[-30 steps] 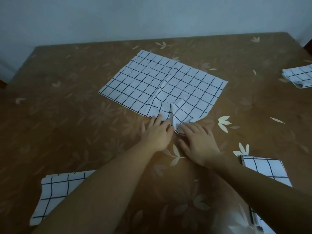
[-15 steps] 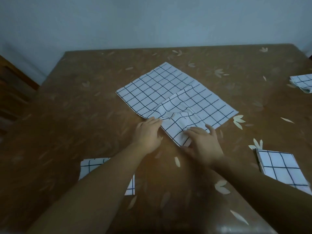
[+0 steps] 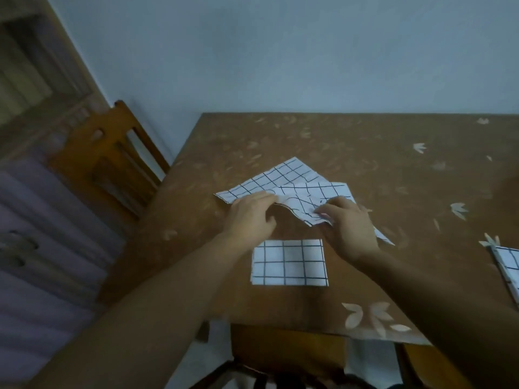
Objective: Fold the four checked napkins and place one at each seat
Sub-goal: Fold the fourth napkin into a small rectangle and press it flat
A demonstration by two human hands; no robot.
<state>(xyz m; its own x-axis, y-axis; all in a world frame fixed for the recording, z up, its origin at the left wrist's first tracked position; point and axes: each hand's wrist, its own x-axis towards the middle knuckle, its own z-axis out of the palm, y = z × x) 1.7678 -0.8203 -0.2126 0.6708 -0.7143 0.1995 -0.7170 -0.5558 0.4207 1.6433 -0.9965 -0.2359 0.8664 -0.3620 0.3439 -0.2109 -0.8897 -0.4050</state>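
A white napkin with a dark check (image 3: 283,178) lies rumpled and partly doubled over near the left side of the brown table (image 3: 365,153). My left hand (image 3: 250,213) grips its near left edge with curled fingers. My right hand (image 3: 348,223) pinches the bunched near part of the same cloth. A folded checked napkin (image 3: 289,262) lies flat just in front of my hands, near the table's front edge. Another folded checked napkin (image 3: 508,262) shows at the right border, partly cut off.
A wooden chair (image 3: 112,161) stands at the table's left side, beside a pale cabinet (image 3: 33,248). A second chair (image 3: 286,349) sits below the front edge. A plain wall (image 3: 280,51) rises behind the table.
The view has swung to the left and the spread napkin has been drawn toward the table's left side, more bunched and folded over. Both hands now hold it instead of pressing its edge.
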